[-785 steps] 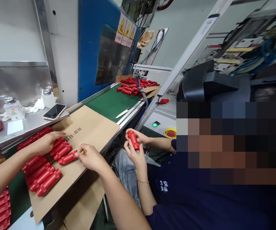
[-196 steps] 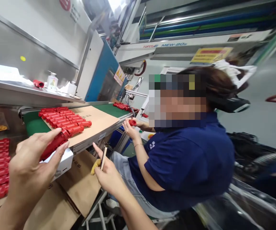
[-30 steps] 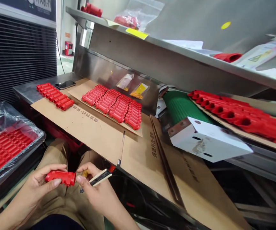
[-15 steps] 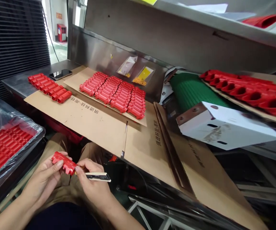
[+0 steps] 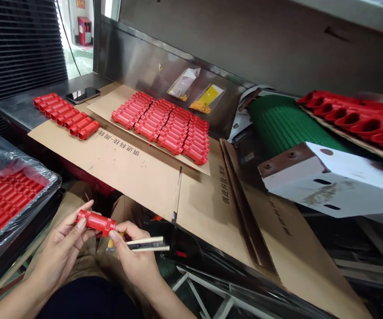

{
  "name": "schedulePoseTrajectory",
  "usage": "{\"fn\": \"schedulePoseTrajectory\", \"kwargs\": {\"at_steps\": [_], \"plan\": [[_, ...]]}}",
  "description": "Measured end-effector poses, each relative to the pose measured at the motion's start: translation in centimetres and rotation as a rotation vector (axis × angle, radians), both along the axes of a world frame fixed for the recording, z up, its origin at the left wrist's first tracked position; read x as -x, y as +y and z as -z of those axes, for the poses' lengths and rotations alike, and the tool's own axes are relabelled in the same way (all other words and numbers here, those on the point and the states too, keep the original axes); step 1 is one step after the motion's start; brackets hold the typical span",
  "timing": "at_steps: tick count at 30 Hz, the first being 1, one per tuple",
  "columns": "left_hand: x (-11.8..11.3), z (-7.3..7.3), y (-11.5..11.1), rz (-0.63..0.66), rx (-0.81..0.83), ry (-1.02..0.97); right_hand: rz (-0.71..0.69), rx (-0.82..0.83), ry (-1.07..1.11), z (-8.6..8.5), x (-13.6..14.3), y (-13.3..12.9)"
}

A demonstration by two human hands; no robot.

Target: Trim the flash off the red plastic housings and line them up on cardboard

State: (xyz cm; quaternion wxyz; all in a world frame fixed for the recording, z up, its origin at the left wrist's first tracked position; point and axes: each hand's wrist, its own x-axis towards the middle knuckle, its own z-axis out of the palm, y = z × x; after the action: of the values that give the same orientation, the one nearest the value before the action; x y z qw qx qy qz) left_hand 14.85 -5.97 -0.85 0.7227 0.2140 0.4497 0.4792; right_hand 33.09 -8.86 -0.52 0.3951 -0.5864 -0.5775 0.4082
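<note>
Over my lap, my left hand (image 5: pixel 67 241) grips a red plastic tube (image 5: pixel 96 222) with ribbed collars, thumb along its left end and fingers beneath. The tube lies almost level, tilted slightly down to the right. My right hand (image 5: pixel 138 254) is closed around a slim hand tool (image 5: pixel 149 244) with two cream-coloured strips and a yellow part by the fingertips. Its exact kind is unclear. The right thumb and the tool's front end are at the tube's right end; the working tip is hidden.
Rows of red tubes (image 5: pixel 164 126) lie on cardboard (image 5: pixel 151 177) on the metal bench, with more tubes (image 5: pixel 65 113) and a phone (image 5: pixel 82 95) at left. A plastic-lined crate (image 5: pixel 56 182) holds tubes. Right are a green conveyor belt (image 5: pixel 280 122) and a white bracket (image 5: pixel 337 186).
The tube has turned closer to level and shifted slightly right. My right hand and the tool have moved a little right, and the tool's two strips now show apart. The camera view has shifted.
</note>
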Motion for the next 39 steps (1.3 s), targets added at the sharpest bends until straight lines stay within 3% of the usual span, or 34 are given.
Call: {"fn": "schedulePoseTrajectory", "kwargs": {"at_steps": [4,7,14,16,20,26,31,39], "plan": [[-0.5,-0.4,0.6,-0.085,0.103,-0.046,-0.073,-0.598,-0.389,-0.2,0.2,0.3],[-0.8,-0.6,1.1,-0.060,0.154,-0.101,-0.100,-0.803,-0.603,0.1,0.5,0.6],[-1.2,-1.0,1.8,-0.061,0.120,-0.092,-0.179,-0.784,-0.745,0.1,-0.2,0.7],[-0.8,-0.9,2.1,-0.030,0.158,-0.134,-0.184,-0.726,-0.642,0.2,-0.9,0.4],[0.4,-0.8,2.2,0.019,0.258,-0.173,-0.030,-0.616,-0.313,0.2,-2.5,-0.7],[0.3,-1.0,1.6,0.066,0.183,-0.163,-0.132,-0.543,-0.011,-1.6,-2.6,-1.5],[-0.2,-0.9,1.4,0.021,0.126,-0.068,-0.165,-0.510,0.100,-2.0,-2.2,-1.3],[-0.3,-1.4,1.4,0.040,0.127,-0.066,-0.234,-0.506,0.098,-1.8,-2.1,-1.0]]}}
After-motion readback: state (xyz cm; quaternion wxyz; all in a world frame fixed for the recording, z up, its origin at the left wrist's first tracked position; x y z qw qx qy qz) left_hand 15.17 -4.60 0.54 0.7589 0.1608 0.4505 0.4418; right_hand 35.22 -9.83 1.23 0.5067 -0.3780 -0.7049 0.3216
